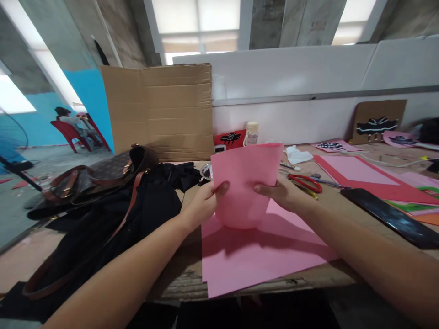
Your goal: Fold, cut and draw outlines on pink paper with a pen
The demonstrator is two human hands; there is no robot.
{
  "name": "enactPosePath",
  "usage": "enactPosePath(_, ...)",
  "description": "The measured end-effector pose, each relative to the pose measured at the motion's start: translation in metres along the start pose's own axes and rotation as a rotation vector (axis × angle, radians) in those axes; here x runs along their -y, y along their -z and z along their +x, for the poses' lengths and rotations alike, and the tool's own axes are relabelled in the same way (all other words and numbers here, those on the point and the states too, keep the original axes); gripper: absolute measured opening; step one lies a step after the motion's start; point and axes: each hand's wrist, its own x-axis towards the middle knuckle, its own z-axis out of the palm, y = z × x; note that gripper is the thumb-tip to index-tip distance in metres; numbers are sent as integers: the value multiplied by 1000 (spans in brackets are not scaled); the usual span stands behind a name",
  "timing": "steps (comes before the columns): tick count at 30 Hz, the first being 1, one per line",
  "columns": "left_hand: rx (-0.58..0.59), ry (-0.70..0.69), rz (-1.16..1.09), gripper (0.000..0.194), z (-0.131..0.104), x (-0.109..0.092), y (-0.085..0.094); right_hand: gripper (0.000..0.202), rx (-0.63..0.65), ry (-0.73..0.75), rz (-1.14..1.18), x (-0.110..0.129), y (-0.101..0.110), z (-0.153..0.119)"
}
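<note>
Both my hands grip a sheet of pink paper (245,183), which stands up curved between them above the table. My left hand (209,196) pinches its left edge, thumb on the near face. On the opposite edge my right hand (279,192) pinches too, thumb pointing inward. The fingers behind the paper are hidden. Beneath it, larger pink sheets (240,269) lie flat near the table's front edge. Just beyond my right hand are red-handled scissors or pliers (305,183), partly covered by my wrist.
A brown handbag (106,171) and black cloth (151,201) lie at the left. Upright cardboard (178,109) stands behind. A black phone (391,217), red sheets (408,187) and a white tissue (298,154) are on the right. A bottle (252,132) stands at the back. A person (73,121) sits far left.
</note>
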Motion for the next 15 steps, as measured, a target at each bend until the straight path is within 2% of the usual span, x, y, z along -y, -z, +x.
enactPosePath(3, -1, 14, -97, 41, 0, 1, -2, 57, -41, -12, 2, -8, -5, -5)
enactPosePath(8, 11, 25, -162, 42, -2, 4, -1, 47, -98, -35, -23, -6, -5, -8)
enactPosePath(15, 16, 33, -127, 42, -2, 2, -1, 55, -129, -55, -13, 0, -10, -11)
